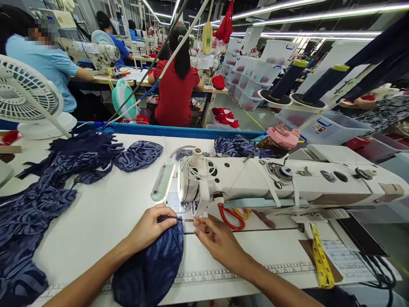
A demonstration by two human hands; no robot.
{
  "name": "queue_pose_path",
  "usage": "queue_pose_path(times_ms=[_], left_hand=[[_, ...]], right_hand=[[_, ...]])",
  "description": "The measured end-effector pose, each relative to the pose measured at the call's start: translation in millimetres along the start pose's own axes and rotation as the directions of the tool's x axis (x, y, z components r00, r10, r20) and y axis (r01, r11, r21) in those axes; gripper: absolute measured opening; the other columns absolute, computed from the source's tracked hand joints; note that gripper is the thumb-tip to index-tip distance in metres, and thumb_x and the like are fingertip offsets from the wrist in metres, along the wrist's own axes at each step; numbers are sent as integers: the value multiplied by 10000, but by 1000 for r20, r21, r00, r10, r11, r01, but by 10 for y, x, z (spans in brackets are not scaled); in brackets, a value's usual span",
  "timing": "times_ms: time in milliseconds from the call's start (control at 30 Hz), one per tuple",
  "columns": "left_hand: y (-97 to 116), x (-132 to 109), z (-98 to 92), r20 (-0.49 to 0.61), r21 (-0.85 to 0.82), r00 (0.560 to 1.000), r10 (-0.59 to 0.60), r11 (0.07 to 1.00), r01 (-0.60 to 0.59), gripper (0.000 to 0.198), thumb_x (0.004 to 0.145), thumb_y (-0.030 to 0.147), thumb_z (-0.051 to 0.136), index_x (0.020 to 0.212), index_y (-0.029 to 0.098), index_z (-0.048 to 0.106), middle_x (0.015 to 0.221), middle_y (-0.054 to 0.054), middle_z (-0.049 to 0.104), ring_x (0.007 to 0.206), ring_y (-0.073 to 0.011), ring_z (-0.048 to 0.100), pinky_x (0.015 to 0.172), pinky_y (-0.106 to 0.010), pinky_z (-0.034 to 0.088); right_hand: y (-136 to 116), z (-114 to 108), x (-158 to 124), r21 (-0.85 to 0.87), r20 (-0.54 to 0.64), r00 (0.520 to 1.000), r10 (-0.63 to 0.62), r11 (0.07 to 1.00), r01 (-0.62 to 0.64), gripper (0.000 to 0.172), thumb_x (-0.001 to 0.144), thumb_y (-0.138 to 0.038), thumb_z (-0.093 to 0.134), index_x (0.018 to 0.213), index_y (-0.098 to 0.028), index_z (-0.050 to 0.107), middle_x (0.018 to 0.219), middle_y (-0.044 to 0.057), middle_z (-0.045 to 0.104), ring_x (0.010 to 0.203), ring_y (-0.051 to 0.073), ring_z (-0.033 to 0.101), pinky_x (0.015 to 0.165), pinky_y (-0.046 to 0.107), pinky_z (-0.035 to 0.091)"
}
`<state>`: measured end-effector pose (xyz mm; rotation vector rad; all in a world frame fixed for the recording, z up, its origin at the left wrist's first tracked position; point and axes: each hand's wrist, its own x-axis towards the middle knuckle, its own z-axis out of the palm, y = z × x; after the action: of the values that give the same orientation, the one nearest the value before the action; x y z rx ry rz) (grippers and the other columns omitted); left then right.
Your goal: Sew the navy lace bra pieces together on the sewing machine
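Observation:
My left hand (150,226) grips the top edge of a navy patterned fabric piece (150,268) just in front of the needle area of a white sewing machine (287,179). My right hand (217,241) lies beside it to the right, fingers pinched near the presser foot on something too small to make out. The fabric bunches between my forearms on the white table (96,217).
A pile of navy fabric pieces (38,204) covers the table's left side. Red-handled scissors (231,217) lie under the machine arm, a yellow tape measure (321,260) at right. A white fan (28,96) stands far left. Other workers sit at machines behind.

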<state>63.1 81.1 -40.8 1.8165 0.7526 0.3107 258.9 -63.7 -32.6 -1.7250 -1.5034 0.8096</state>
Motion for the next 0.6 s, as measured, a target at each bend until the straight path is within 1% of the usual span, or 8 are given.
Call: queue_pose_path(times_ms=[67, 133, 233, 333, 400, 467, 533, 600], left_hand=[[13, 13, 41, 7, 11, 1000, 0, 1000, 0, 246, 865, 412, 582, 831, 208, 716, 869, -35, 652, 875, -201, 601, 838, -289, 446], [9, 24, 73, 3, 28, 1000, -4, 1000, 4, 247, 867, 410, 580, 824, 210, 718, 846, -30, 640, 860, -199, 596, 819, -284, 442], [-4, 35, 98, -16, 56, 1000, -7, 998, 8, 246, 868, 404, 579, 798, 210, 714, 822, -22, 630, 833, -196, 595, 787, -276, 437], [5, 51, 107, -39, 102, 999, -5, 995, 9, 223, 879, 375, 561, 807, 214, 696, 836, -18, 658, 834, -196, 610, 784, -274, 437], [12, 79, 114, -79, 176, 997, -16, 984, 29, 183, 885, 336, 542, 835, 217, 671, 840, -12, 679, 821, -194, 623, 777, -275, 436], [4, 126, 127, -127, 281, 991, -36, 957, 71, 149, 881, 310, 531, 835, 217, 639, 833, -12, 689, 801, -197, 629, 759, -278, 434], [-24, 186, 142, -163, 360, 985, -54, 926, 110, 133, 873, 300, 527, 818, 216, 616, 842, -24, 693, 805, -208, 631, 746, -284, 428], [-59, 240, 153, -177, 391, 982, -65, 911, 131, 123, 866, 293, 529, 820, 217, 614, 860, -36, 693, 827, -220, 634, 742, -287, 420]], right_hand=[[45, 143, 199, 108, 27, 997, 77, 991, -79, 191, 912, -359, 554, 953, -194, 641, 768, 10, 635, 648, 136, 576, 557, 231, 439], [69, 249, 328, 169, 59, 995, 75, 982, -84, 183, 912, -343, 550, 931, -187, 642, 654, -28, 572, 578, 113, 531, 536, 213, 408], [71, 326, 409, 114, 53, 997, 49, 992, -54, 152, 914, -279, 514, 858, -187, 622, 565, -59, 502, 513, 97, 483, 491, 197, 358], [56, 354, 438, -14, -8, 999, 38, 999, -38, 171, 912, -250, 500, 797, -193, 613, 530, -63, 501, 481, 99, 473, 491, 205, 351], [50, 370, 460, -98, -51, 999, 16, 995, -21, 204, 921, -242, 492, 771, -197, 622, 545, -48, 541, 500, 110, 502, 528, 218, 371], [55, 383, 479, -169, -83, 996, -14, 986, -1, 219, 937, -241, 486, 789, -202, 642, 621, -16, 613, 576, 135, 566, 588, 232, 401], [77, 383, 479, -229, -100, 994, -51, 973, 27, 205, 949, -235, 484, 861, -204, 667, 745, 26, 678, 684, 168, 620, 648, 253, 419], [118, 368, 448, -342, -105, 985, -134, 935, 90, 215, 965, -233, 467, 941, -199, 678, 826, 61, 701, 743, 197, 640, 674, 279, 426]])
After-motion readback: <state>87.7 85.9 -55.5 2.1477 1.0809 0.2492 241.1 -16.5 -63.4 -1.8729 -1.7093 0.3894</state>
